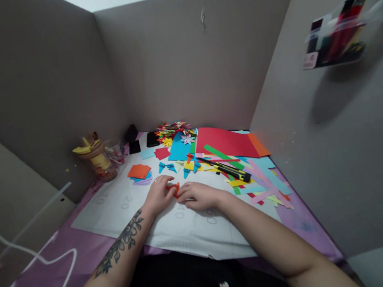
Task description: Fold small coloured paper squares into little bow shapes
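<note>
Between my two hands is a small folded piece of orange paper (176, 189), partly covered by fingers. My left hand (161, 194) pinches its left side, fingers curled over it. My right hand (196, 195) grips it from the right with thumb and fingertips together. Both hands rest low over the white numbered sheet (115, 211). Just beyond them lie folded blue paper pieces (171, 167) and a folded yellow piece (189, 165). A stack of orange paper squares (139, 171) sits to the left, on top of blue and purple squares.
A black-and-yellow utility knife (234, 171) lies among coloured paper strips (261, 185) on the right. Behind are red sheets (227, 141) and a pile of folded paper stars (173, 129). A decorated pot (98, 160) stands at left. Grey partitions (179, 63) enclose the table.
</note>
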The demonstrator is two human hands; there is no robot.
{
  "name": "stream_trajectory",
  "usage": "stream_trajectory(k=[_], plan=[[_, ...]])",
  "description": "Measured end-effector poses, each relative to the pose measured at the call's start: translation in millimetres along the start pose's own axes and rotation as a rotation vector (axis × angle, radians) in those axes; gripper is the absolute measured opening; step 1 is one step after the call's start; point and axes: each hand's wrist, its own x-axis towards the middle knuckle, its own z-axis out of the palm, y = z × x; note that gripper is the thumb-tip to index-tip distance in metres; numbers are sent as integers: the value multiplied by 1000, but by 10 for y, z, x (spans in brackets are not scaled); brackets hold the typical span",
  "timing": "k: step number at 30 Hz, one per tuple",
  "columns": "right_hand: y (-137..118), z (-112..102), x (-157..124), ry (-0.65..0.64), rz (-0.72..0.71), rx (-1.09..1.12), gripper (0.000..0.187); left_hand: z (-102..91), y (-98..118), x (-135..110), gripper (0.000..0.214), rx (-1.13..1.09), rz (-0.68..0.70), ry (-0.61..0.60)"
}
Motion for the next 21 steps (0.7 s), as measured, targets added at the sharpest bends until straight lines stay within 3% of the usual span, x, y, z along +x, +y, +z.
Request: stream_trajectory(k=[5, 21], plan=[[13, 14, -5, 5, 2, -6, 28, 32, -2, 13, 22, 37, 33, -139], [-17, -2, 0, 20, 10, 77, 23, 63, -68, 34, 19, 10, -11, -142]])
